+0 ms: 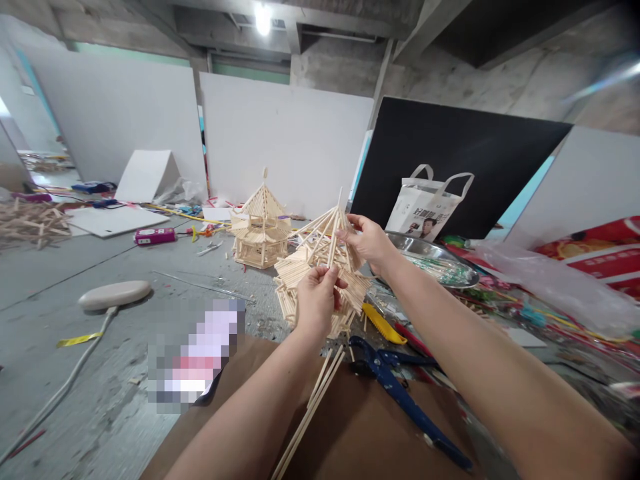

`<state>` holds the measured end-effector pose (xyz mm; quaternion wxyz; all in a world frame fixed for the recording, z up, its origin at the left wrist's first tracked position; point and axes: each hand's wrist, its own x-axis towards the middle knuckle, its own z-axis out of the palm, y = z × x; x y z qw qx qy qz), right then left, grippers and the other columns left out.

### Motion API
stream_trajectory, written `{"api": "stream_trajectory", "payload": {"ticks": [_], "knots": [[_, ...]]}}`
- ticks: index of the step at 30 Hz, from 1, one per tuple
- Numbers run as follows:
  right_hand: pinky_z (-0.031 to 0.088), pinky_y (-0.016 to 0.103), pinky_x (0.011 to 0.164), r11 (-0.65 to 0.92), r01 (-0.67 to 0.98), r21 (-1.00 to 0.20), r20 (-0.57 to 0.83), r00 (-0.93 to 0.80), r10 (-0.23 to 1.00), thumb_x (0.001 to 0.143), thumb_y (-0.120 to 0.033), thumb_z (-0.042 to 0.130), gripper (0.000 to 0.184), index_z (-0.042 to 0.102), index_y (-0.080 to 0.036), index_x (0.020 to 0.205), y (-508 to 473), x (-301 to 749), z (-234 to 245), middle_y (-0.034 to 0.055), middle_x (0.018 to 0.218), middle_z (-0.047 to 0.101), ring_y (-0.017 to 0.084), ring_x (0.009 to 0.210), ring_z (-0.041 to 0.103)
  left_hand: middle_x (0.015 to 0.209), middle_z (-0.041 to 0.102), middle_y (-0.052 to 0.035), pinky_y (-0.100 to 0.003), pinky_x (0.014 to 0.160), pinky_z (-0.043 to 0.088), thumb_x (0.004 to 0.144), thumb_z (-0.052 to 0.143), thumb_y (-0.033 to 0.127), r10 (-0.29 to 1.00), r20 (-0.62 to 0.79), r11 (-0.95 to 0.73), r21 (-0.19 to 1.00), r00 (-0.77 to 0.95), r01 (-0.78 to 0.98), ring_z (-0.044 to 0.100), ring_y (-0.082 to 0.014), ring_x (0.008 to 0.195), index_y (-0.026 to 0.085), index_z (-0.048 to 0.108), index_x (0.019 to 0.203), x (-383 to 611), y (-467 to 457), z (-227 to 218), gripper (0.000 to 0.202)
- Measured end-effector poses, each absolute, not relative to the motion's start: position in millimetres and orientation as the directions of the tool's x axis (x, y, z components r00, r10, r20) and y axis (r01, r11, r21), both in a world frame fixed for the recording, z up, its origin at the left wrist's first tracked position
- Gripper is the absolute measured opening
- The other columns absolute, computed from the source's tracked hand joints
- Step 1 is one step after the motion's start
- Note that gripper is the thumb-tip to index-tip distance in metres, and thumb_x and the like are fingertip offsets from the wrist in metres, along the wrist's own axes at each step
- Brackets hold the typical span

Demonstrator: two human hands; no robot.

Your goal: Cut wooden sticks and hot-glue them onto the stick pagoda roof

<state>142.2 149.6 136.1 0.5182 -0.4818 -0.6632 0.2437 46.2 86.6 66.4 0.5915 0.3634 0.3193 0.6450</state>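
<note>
A pagoda model of thin wooden sticks (295, 270) stands before me, its upper roof a peaked frame of bare slanting sticks. My left hand (317, 300) is closed at the lower front of this frame, thumb and finger pinching the low end of a wooden stick (333, 252). Higher up on the right, my right hand (370, 243) has its fingers closed on the frame's sticks near the peak; its fingertips are partly hidden. Behind to the left is another stick pagoda (263, 227) with a covered roof and a finial. Loose sticks (313, 410) lie below my left wrist.
Blue-handled cutters (400, 397) and a yellow utility knife (384, 325) lie near the model. A metal tray (463, 277) and a paper bag (423, 207) stand right. Leftward are a white corded device (115, 293), a blurred phone-like object (205, 353) and a purple box (155, 236).
</note>
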Motion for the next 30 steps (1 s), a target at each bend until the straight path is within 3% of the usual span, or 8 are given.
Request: {"api": "stream_trajectory", "payload": {"ticks": [6,18,24,27,30], "knots": [[0.043,0.036,0.082,0.411,0.352,-0.841,0.436,-0.008,0.900,0.058,-0.034,0.066,0.047,0.053,-0.014,0.098,151,143,136,0.0082,0.101,0.059,0.018,0.089,0.056,0.052,0.052,0.0054,-0.015,0.031,0.024,0.063,0.059,0.043,0.992,0.101,-0.122,0.826,-0.069,-0.550,0.036,-0.0023,0.029,0.017,0.042,0.076,46,86,66,0.034],[0.045,0.035,0.079,0.398,0.312,-0.863,0.411,-0.027,0.911,0.058,-0.030,0.065,0.040,0.054,-0.015,0.093,150,139,140,0.0060,0.094,0.061,0.018,0.085,0.057,0.052,0.052,0.0045,-0.015,0.030,0.023,0.065,0.059,0.039,0.994,0.101,-0.106,0.803,-0.040,-0.586,0.036,-0.0017,0.029,0.015,0.043,0.069,45,88,67,0.028],[0.035,0.037,0.093,0.374,0.370,-0.850,0.417,0.042,0.908,0.064,-0.037,0.061,0.052,0.051,-0.013,0.109,158,140,146,0.0112,0.122,0.048,0.021,0.110,0.046,0.053,0.053,0.0035,-0.015,0.030,0.022,0.066,0.057,0.038,0.992,0.117,-0.118,0.797,-0.040,-0.593,0.036,-0.0015,0.029,0.015,0.044,0.068,45,88,67,0.027],[0.031,0.037,0.097,0.415,0.377,-0.828,0.443,-0.014,0.896,0.063,-0.036,0.063,0.058,0.049,-0.013,0.113,164,140,150,0.0098,0.127,0.043,0.021,0.115,0.040,0.053,0.053,0.0035,-0.015,0.030,0.022,0.066,0.058,0.039,0.993,0.114,-0.114,0.793,-0.038,-0.598,0.036,-0.0016,0.029,0.015,0.044,0.068,44,88,67,0.028],[0.033,0.037,0.095,0.439,0.295,-0.849,0.414,-0.146,0.898,0.064,-0.035,0.062,0.048,0.053,-0.016,0.107,165,141,152,0.0048,0.119,0.052,0.020,0.109,0.046,0.053,0.053,0.0040,-0.015,0.030,0.022,0.065,0.058,0.041,0.993,0.109,-0.108,0.798,-0.034,-0.593,0.036,-0.0014,0.029,0.015,0.043,0.069,44,88,66,0.030]]}}
